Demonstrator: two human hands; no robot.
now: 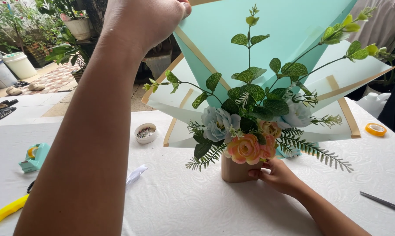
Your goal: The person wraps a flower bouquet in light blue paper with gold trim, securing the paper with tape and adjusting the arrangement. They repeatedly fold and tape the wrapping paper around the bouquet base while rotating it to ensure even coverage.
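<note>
Your white embossed tablecloth point(206, 205) carries the whole job, and on it, near the middle, stands the bouquet: big mint-green wrapping sheets point(289, 26) with tan borders fan up and out behind the flowers. Several sheets look already set in layers, left, right and back, so the backing seems well along; the front of the tan base wrap point(234, 171) is bare, and I'd judge the front covering and any tying are what remain. The flower bunch point(250, 126) of pale blue and peach blooms with ferns and round-leafed sprigs sits upright in that base. Your left hand point(147, 17) is raised high, fingers pinched together on the top edge of the tallest sheet. Your right hand point(278, 175) is closed around the base wrap, holding it steady on the table. Smaller things lie around: a teal tape dispenser point(35, 156) to the left, a yellow-handled tool point(7, 210) at the near left edge, a small round dish of pins point(145, 133) beside the sheets, and an orange tape roll point(375, 129) far right.
</note>
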